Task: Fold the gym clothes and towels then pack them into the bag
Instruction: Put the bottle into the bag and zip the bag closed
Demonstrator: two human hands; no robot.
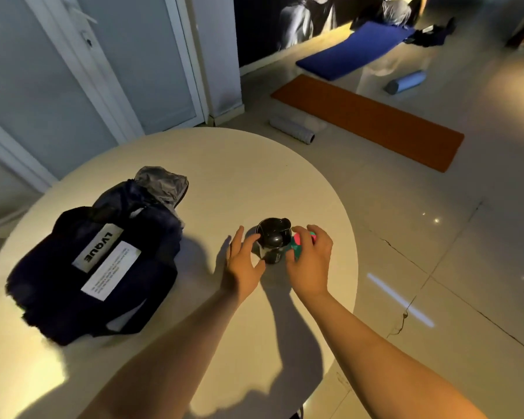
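Note:
A dark navy bag (91, 273) with white labels lies on the left of the round white table (224, 164), with grey fabric (161, 182) showing at its open far end. A black shaker bottle (272, 241) stands upright right of the table's middle. My left hand (244, 258) reaches to the bottle's left side, fingers spread and loosely curved, fingertips at or near the bottle. My right hand (310, 258) grips a small teal and pink object (297, 244) just right of the bottle.
On the floor beyond the table lie an orange mat (375, 122), a blue mat (354, 49), a grey foam roller (291, 130) and a light blue roller (406, 81). A door and wall panels stand at the left. The table edge curves close on the right.

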